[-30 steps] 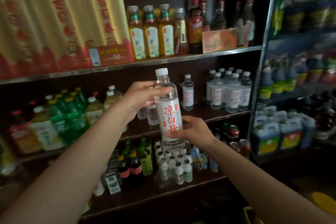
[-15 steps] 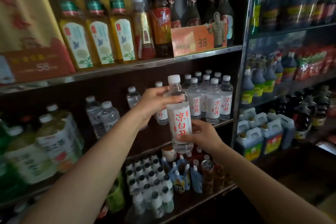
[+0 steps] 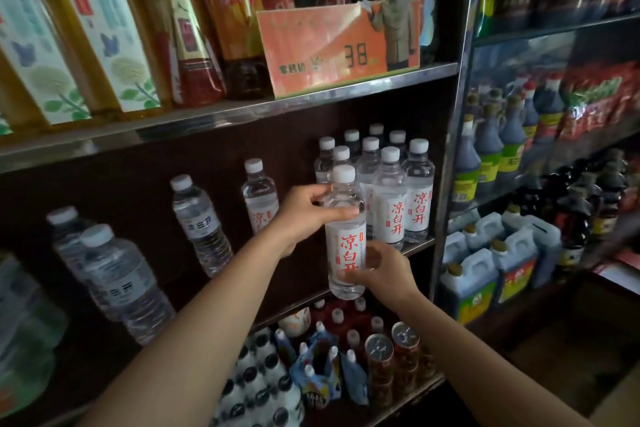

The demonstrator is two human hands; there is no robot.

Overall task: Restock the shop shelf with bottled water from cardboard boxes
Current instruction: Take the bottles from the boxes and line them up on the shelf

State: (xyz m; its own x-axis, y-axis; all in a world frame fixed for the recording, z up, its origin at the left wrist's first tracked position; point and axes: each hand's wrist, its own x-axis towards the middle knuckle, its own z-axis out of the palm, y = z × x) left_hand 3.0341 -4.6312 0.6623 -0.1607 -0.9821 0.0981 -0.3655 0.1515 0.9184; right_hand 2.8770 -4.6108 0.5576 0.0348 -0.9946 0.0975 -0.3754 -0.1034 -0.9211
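The shelf (image 3: 408, 246) carries one cluster (image 3: 388, 184) of about nine matching bottles. I hold one bottle (image 3: 346, 239) upright just before it: clear, white cap, white label, red characters. My left hand (image 3: 304, 215) grips its shoulder; my right hand (image 3: 381, 274) grips its base.

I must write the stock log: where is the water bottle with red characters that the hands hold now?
In the head view, centre-right: the held bottle is gripped by the left hand and right hand, in front of the matching bottle cluster.

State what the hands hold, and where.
One clear plastic water bottle with red lettering: left hand grips its shoulder, right hand its lower body.
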